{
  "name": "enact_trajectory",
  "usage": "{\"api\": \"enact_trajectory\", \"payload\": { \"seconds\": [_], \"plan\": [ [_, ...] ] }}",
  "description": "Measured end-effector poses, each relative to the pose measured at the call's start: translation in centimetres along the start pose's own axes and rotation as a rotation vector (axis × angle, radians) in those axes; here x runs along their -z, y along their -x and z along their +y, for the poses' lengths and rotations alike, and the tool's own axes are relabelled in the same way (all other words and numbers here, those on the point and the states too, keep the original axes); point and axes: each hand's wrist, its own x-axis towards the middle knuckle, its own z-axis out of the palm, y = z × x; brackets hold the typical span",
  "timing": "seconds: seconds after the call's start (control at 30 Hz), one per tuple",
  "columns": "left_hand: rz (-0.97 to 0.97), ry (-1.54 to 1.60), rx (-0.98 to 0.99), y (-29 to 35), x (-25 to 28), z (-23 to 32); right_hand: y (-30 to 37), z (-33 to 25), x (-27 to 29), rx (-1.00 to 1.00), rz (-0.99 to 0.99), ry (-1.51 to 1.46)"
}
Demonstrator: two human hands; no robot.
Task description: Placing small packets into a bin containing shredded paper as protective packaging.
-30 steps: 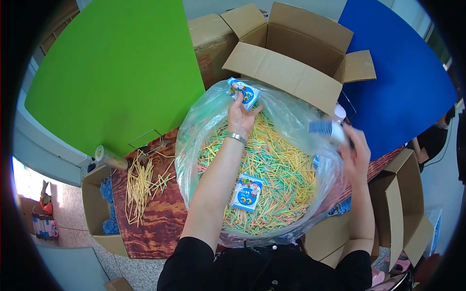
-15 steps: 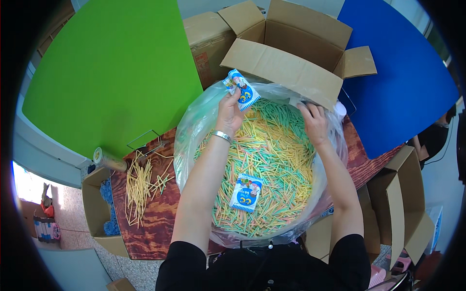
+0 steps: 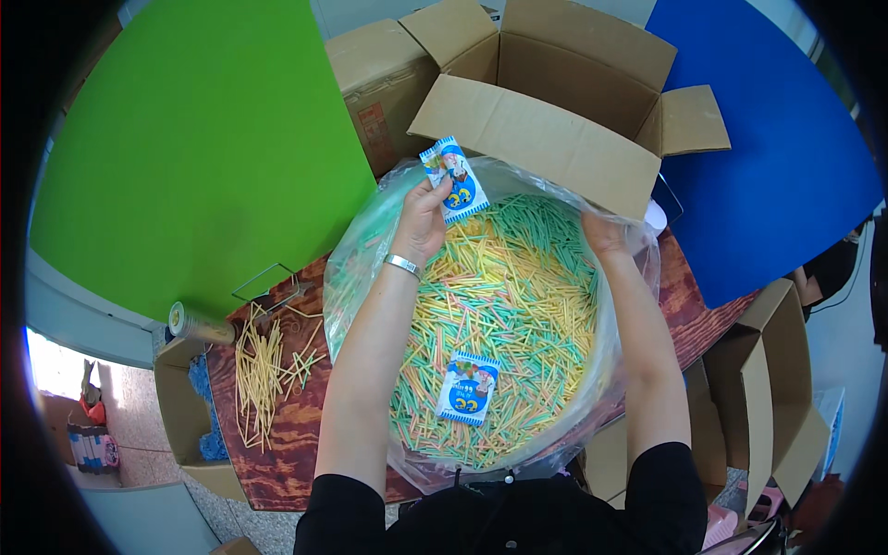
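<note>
My left hand [image 3: 424, 220] grips a small blue-and-white snack packet [image 3: 455, 190] between thumb and fingers, above the far left part of a big round tub. Clear plastic sheeting [image 3: 350, 277] lines the tub and hangs over its rim. Thin pastel sticks [image 3: 518, 305], green, yellow and pink, fill it. A second, similar packet [image 3: 469, 388] lies flat on the sticks at the near side. At the far right rim, my right hand [image 3: 603, 236] reaches under a carton's front flap, against the plastic; its fingers are hidden there.
An open cardboard carton [image 3: 536, 120] stands beyond the tub, between a green panel [image 3: 194, 148] and a blue panel [image 3: 768, 148]. Loose pale sticks [image 3: 259, 370] and a cylindrical container [image 3: 199, 324] are at the left. More cartons [image 3: 758, 398] stand at the right.
My right hand has moved in under the carton flap, and its fingers have gone out of sight. My left hand still holds the packet, now turned more upright. The view has shifted slightly.
</note>
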Motion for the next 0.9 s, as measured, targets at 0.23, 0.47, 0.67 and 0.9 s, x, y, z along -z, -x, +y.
{"api": "enact_trajectory", "payload": {
  "seconds": [0.23, 0.47, 0.67, 0.9],
  "plan": [
    [-0.032, -0.167, 0.106, -0.7, 1.9, -1.1, -2.2, -2.7, 1.8, -0.132, -0.064, -0.091],
    [-0.05, -0.249, 0.192, 0.5, 0.1, -0.5, 0.6, -3.3, 4.7, 0.024, -0.16, 0.032],
    [-0.044, -0.283, 0.183, 2.9, 0.1, 0.1, 3.3, -3.3, 7.4, 0.123, -0.595, -0.469],
    [-0.016, -0.313, 0.037, 13.7, -4.0, 1.8, 7.5, -0.7, 10.2, 0.17, -1.126, -0.114]
  ]
}}
